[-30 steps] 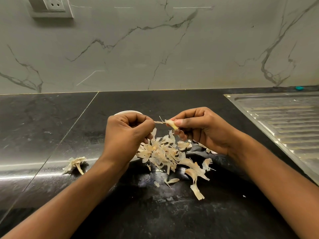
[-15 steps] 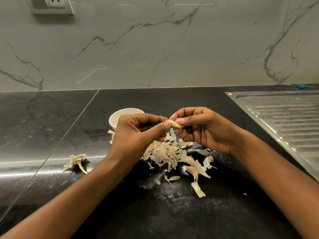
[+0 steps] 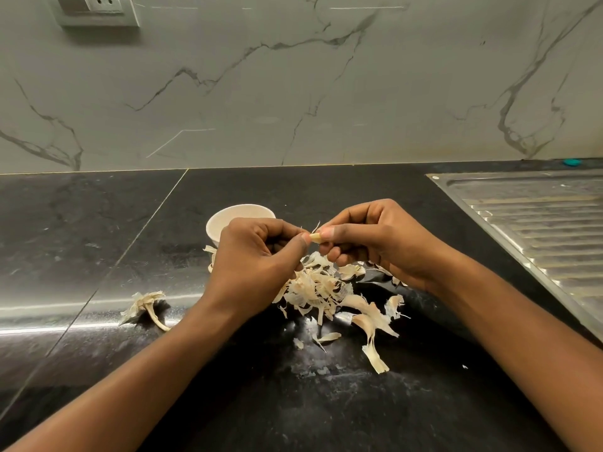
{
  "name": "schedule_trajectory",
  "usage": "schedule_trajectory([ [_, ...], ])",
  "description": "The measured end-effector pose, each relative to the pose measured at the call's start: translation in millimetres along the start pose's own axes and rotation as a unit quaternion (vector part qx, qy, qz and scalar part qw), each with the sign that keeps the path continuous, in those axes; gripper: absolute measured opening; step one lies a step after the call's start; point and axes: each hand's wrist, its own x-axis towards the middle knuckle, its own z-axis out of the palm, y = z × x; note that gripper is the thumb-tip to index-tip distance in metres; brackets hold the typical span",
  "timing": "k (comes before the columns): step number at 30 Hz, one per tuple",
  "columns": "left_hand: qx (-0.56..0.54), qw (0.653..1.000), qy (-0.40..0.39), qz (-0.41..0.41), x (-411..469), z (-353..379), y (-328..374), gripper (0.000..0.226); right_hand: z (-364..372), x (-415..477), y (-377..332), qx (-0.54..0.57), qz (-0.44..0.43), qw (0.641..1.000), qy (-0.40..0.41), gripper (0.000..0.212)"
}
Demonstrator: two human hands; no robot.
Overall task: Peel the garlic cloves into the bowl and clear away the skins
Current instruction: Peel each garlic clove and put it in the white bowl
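A small pale garlic clove [image 3: 315,237] is pinched between the thumb and fingers of my right hand [image 3: 375,238] above the black counter. My left hand [image 3: 257,265] meets it from the left, thumb and forefinger pinching at the clove's tip, where thin wisps of skin stick up. Below both hands lies a heap of papery garlic skins [image 3: 318,288], with longer strips [image 3: 372,334] trailing toward me. The white bowl [image 3: 225,220] stands just behind my left hand, partly hidden by it; its inside cannot be seen.
A stripped garlic stem with skins [image 3: 145,306] lies alone to the left. A steel sink drainboard [image 3: 535,223] fills the right side. The marble wall rises behind the counter, with a socket [image 3: 98,8] at top left and a small teal object [image 3: 571,162] far right.
My left hand has closed back in on the clove after pulling a thread of skin away to the left. The bowl shows more behind it. The right hand stays in place.
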Motion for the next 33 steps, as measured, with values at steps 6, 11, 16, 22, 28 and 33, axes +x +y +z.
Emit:
schedule_trajectory([
  [6, 0.006, 1.0, 0.014, 0.011, 0.4, -2.1, 6.0, 0.015, 8.3, -2.4, -0.5, -0.061, -0.037, 0.997, 0.026, 0.018],
  [11, -0.036, 0.999, 0.013, -0.02, 1.5, -5.8, 8.2, 0.015, 13.0, -4.4, -1.2, -0.06, -0.065, 0.996, 0.027, 0.019],
  [16, -0.156, 0.98, 0.001, -0.121, 2.5, -6.2, 10.4, 0.015, 13.4, -5.6, 0.0, -0.055, -0.102, 0.993, 0.027, 0.024],
  [22, -0.251, 0.945, -0.031, -0.205, 4.3, -5.9, 15.8, 0.013, 10.4, -7.6, -1.2, -0.045, -0.15, 0.988, 0.0, 0.021],
  [28, -0.236, 0.949, -0.027, -0.206, 6.1, -5.9, 14.2, 0.01, 4.4, -6.8, -2.2, -0.016, -0.125, 0.992, 0.002, 0.023],
  [33, -0.218, 0.954, -0.03, -0.205, 6.1, -6.0, 10.8, 0.014, 5.1, -4.0, 0.6, 0.025, -0.112, 0.993, 0.008, 0.026],
])
